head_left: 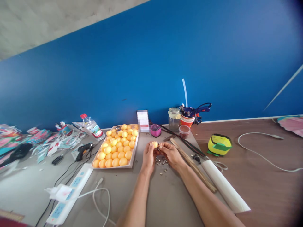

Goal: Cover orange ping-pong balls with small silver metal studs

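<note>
Orange ball (155,144) between my hands, over the counter (169,198); my fingers hide much of it. Visible patch smooth, pale-lit. My left hand (148,156) curls snugly round it. My right hand (170,154) bunches alongside (its hold obscured, cannot tell). Small shiny bits (161,161) below, blurred.

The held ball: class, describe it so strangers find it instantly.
Below the blue wall, find the tray of orange balls. To its right, the left hand holds the ball near scattered shiny bits. Unlike its neighbours, it's outside the tray.
</note>
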Tool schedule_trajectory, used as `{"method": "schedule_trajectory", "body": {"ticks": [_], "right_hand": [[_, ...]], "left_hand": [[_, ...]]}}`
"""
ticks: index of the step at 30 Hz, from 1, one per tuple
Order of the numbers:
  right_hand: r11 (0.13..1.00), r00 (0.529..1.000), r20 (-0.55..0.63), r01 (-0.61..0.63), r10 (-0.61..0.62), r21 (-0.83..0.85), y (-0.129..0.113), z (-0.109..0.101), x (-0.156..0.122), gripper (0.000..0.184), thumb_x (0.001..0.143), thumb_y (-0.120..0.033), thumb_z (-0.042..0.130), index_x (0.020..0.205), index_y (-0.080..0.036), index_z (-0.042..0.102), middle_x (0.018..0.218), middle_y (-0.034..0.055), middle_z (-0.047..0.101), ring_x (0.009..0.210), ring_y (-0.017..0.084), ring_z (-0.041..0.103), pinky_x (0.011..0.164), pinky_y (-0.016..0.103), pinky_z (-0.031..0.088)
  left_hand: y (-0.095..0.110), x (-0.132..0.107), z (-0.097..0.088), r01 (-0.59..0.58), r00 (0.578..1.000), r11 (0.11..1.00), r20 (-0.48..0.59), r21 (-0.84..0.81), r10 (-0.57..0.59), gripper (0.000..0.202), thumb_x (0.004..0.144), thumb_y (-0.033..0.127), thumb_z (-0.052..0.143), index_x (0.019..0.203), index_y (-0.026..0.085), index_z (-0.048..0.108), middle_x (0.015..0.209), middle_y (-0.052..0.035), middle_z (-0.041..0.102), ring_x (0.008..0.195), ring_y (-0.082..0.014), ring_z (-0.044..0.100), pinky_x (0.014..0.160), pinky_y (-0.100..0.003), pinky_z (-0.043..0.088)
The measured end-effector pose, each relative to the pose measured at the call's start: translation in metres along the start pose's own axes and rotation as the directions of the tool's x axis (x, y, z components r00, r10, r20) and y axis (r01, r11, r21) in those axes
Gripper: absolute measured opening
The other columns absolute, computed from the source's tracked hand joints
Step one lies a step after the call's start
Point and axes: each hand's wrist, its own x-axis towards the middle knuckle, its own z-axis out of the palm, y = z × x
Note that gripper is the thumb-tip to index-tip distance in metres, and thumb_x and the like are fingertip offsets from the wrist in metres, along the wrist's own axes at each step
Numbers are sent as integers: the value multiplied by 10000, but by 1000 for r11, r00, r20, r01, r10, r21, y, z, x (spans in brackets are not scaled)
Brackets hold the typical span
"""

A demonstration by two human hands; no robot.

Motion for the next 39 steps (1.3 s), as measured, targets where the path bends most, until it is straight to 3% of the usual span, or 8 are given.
{"method": "schedule_trajectory", "body": {"ticks": [11,26,32,36,39], "right_hand": [[996,996,6,-87,88,-20,-3,-1,0,251,590,-360,731,629,-162,581,547,-24,559,515,85,404,542,242,269],[987,996,-75,-61,50,-149,0,0,-1,241,609,-360,683,650,-169,542,516,-50,530,481,80,399,503,231,270],[985,990,-138,-44,21,-168,-1,4,-2,263,577,-348,686,664,-193,492,507,-67,510,465,87,417,483,227,286],[979,994,-105,-56,36,-197,2,1,0,273,622,-393,650,648,-203,455,487,-54,507,451,93,399,475,230,278],[951,992,-120,-5,-34,-309,3,-8,5,265,706,-455,555,678,-205,473,501,-47,488,458,111,407,493,247,306]], "left_hand": [[0,1,-2,-10,999,998,-46,63,13,306,756,416,611,944,175,619,835,-21,618,725,-135,568,677,-259,460],[-5,-1,-3,-31,990,983,-128,182,55,346,720,445,636,939,177,637,816,-34,642,745,-164,585,668,-262,462],[-9,-1,-3,-38,992,977,-110,210,62,351,725,456,624,936,177,637,787,-31,633,705,-161,571,627,-260,450],[-9,0,0,-38,993,988,-105,153,54,354,727,469,616,916,170,635,776,-30,629,685,-149,562,621,-254,438],[-6,1,1,-14,996,999,-86,36,17,349,746,484,590,873,160,617,707,-12,605,597,-121,531,582,-246,415]]}}
